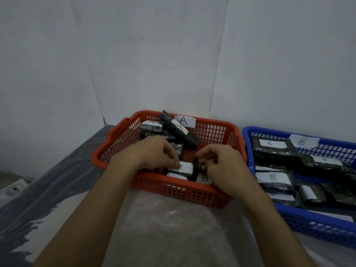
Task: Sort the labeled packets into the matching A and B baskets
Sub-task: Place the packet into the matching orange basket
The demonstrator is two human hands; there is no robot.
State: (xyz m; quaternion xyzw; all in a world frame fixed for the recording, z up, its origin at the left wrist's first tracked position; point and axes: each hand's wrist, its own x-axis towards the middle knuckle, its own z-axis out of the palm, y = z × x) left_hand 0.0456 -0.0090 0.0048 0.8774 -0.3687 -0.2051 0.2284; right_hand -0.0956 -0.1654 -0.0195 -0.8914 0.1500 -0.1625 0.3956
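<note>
Since the red A basket (183,191) holds B packets (205,178) at its near wall, with the blue B basket (308,226) on its right, mis-sorting is the risk. The left hand (152,153) pinches a B-labeled packet (185,167); the right hand (223,164) grips a dark packet (197,163) whose hidden letter could send it wrong.
</note>
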